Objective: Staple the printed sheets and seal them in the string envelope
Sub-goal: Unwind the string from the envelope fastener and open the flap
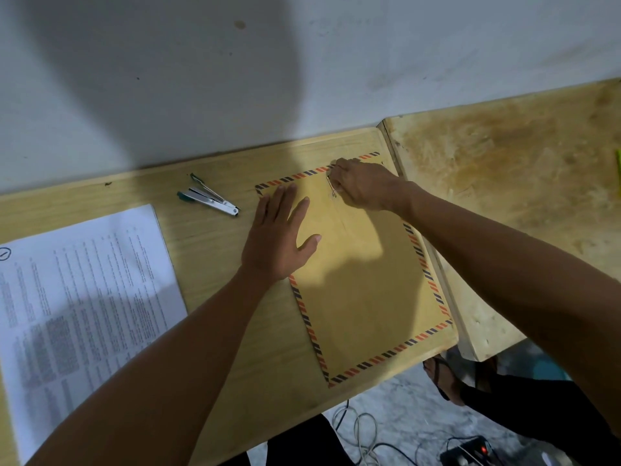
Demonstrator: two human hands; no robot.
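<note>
A brown envelope (366,290) with a red-and-dark striped border lies flat on the wooden table (215,250). My left hand (280,235) presses flat on its upper left part, fingers straight. My right hand (361,186) is at the envelope's top edge, its fingers curled and pinching the closure string (332,190). The printed sheets (80,307) lie on the table at the left, apart from both hands. A white and green stapler (208,199) rests between the sheets and the envelope, near the wall.
A white wall runs along the table's far edge. A second, stained wooden table (510,169) adjoins on the right. Below the near edge I see my foot in a sandal (440,375), loose cables (363,438) and a power strip (470,452) on the floor.
</note>
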